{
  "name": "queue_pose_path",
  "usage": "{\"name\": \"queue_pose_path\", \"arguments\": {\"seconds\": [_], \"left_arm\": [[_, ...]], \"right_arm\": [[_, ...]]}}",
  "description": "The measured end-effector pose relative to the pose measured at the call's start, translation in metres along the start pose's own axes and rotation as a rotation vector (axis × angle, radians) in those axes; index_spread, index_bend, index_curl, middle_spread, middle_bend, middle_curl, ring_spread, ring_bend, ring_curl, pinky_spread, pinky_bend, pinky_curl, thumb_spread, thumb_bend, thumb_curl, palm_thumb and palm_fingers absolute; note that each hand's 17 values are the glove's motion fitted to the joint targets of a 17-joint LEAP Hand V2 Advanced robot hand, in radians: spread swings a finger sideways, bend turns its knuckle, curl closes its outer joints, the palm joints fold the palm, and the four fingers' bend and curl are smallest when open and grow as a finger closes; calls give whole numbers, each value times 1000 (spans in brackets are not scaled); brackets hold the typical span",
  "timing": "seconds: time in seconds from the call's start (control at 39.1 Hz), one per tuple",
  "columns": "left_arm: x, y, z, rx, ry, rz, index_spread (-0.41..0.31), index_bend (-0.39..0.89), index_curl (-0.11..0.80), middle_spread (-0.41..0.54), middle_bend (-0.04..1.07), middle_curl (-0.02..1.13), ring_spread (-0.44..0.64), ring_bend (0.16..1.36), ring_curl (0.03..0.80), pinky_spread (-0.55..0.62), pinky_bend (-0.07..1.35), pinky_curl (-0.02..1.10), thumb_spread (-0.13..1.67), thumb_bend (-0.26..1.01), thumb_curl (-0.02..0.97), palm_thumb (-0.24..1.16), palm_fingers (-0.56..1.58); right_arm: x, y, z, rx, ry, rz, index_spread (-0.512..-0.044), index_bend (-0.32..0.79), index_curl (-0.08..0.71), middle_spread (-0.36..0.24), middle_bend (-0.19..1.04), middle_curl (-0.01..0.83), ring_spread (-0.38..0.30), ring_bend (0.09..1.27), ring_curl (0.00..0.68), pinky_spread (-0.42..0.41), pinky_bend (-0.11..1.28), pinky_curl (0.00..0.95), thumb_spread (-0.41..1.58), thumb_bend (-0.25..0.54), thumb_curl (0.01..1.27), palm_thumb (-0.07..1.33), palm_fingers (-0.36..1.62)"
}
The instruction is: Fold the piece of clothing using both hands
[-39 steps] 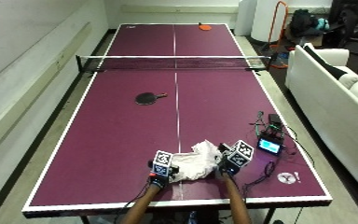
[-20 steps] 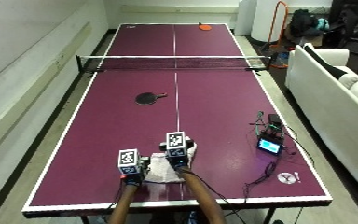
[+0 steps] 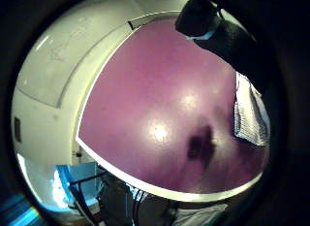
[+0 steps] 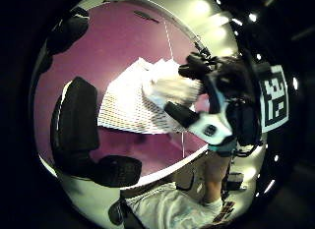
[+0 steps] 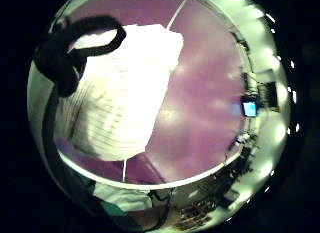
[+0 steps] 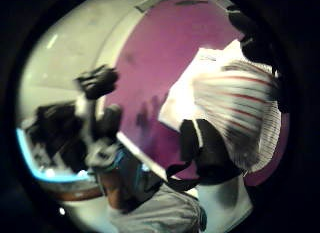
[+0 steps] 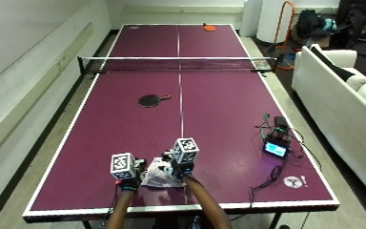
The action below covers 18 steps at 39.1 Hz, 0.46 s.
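Note:
A white, thinly striped piece of clothing [image 7: 156, 176] lies bunched on the purple table [image 7: 234, 114] near its front edge, on the white centre line. My right hand [image 7: 180, 168] is at the cloth's right side and grips a fold of it; the left thumb side palm view shows this hand [image 4: 216, 111] lifting the white fold [image 4: 172, 86]. My left hand [image 7: 128, 180] is just left of the cloth, above the table, holding nothing, its fingers [image 4: 76, 118] relaxed. The cloth [image 5: 120, 93] fills much of the right palm views.
A black paddle [image 7: 150, 100] lies mid-table before the net [image 7: 180, 58], with an orange paddle [image 7: 208, 27] at the far end. A small device with a lit screen [image 7: 276, 149], cables and a white disc [image 7: 290, 182] sit at the front right. A sofa [image 7: 348, 105] stands to the right.
Over the last second my right hand carried the cloth's right side leftwards across it. The cloth is now a narrower bundle, and my left hand has shifted left off it.

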<state>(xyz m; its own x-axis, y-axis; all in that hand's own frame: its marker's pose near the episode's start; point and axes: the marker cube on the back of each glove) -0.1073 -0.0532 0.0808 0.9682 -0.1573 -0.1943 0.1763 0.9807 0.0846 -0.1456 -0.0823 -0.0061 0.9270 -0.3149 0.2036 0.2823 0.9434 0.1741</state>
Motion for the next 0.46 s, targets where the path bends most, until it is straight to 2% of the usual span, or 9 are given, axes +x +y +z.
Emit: {"name": "queue_pose_path", "arguments": {"seconds": [0.03, 0.05, 0.08, 0.15, 0.23, 0.26, 0.31, 0.38, 0.46], "left_arm": [[3, -1, -1, 7, -1, 8, -124, 132, 343, -128, 211, 408, -78, 665, 381, 403, 159, 250, 1460, -4, 250, 390, 622], [6, -3, -1, 17, -1, 17, -124, 130, 341, -128, 208, 408, -78, 666, 381, 403, 160, 249, 1459, -4, 251, 391, 621], [9, -5, -1, 29, -3, 31, -123, 132, 341, -128, 209, 410, -78, 664, 380, 403, 159, 248, 1458, -4, 252, 391, 623], [30, -13, -7, 87, -25, 98, -123, 133, 339, -129, 207, 412, -78, 664, 379, 402, 159, 246, 1457, -4, 253, 392, 623], [44, -23, -28, 214, -112, 150, -127, 140, 338, -130, 203, 414, -78, 661, 378, 402, 157, 244, 1455, -5, 255, 391, 627], [49, -24, -32, 235, -124, 158, -127, 142, 339, -130, 201, 414, -78, 660, 378, 402, 157, 243, 1454, -5, 255, 391, 628], [64, -14, -30, 180, -75, 175, -130, 148, 341, -130, 196, 415, -78, 655, 376, 401, 159, 243, 1453, -6, 256, 389, 632], [83, -4, -22, 101, -7, 202, -135, 148, 341, -130, 191, 414, -78, 650, 374, 401, 162, 243, 1451, -6, 258, 388, 638], [81, -18, -27, 206, -83, 214, -138, 152, 344, -130, 188, 413, -78, 646, 373, 401, 160, 242, 1447, -7, 258, 384, 641]], "right_arm": [[3, 7, -9, 11, -29, -20, -328, -33, 44, -262, 300, 428, -257, 879, 466, -291, 702, 436, 911, -63, 457, 860, 946], [5, 15, -19, 12, -54, -34, -332, -2, 52, -282, 368, 452, -259, 889, 476, -294, 665, 428, 866, -22, 479, 919, 1030], [9, 23, -27, 2, -70, -36, -327, -36, 32, -253, 270, 416, -253, 871, 460, -276, 713, 438, 931, -70, 450, 827, 910], [48, 38, -37, -54, 2, 29, -318, 35, 51, -200, 224, 415, -197, 757, 445, -186, 741, 457, 1009, -81, 414, 716, 687], [111, 23, -17, -34, 225, 136, -317, 106, 83, -173, 274, 427, -144, 640, 422, -81, 682, 449, 1089, -54, 389, 662, 587], [125, 22, -14, -21, 296, 170, -324, 193, 110, -165, 307, 433, -120, 540, 384, -14, 594, 415, 1123, -48, 380, 643, 521], [141, 30, -20, -6, 399, 226, -331, 224, 142, -153, 311, 431, -96, 470, 362, 48, 545, 400, 1167, -39, 365, 617, 494], [148, 48, -35, 6, 442, 270, -335, 241, 174, -141, 302, 424, -61, 396, 326, 115, 473, 366, 1217, -28, 347, 590, 464], [153, 60, -39, 24, 419, 294, -343, 246, 203, -133, 280, 415, -31, 344, 302, 165, 430, 341, 1261, -21, 335, 573, 442]]}}
